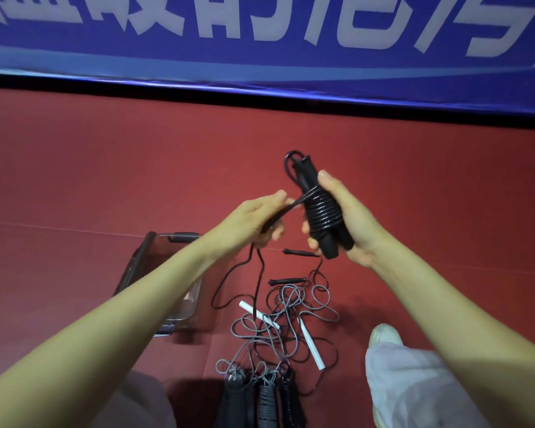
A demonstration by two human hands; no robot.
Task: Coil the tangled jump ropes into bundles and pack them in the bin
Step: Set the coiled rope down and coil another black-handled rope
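My right hand grips a black jump rope bundle: two black handles held together with cord wound tightly round them. My left hand pinches the loose black cord coming off that winding, and the cord's tail hangs down to the floor. Below the hands lies a tangle of grey and black ropes with two white handles and thin black handles. A clear plastic bin with a dark rim stands on the floor at the left, partly hidden by my left forearm.
Several coiled rope bundles lie at the bottom centre between my knees. My right foot in a white shoe is right of the tangle. The red floor ends at a blue banner wall ahead.
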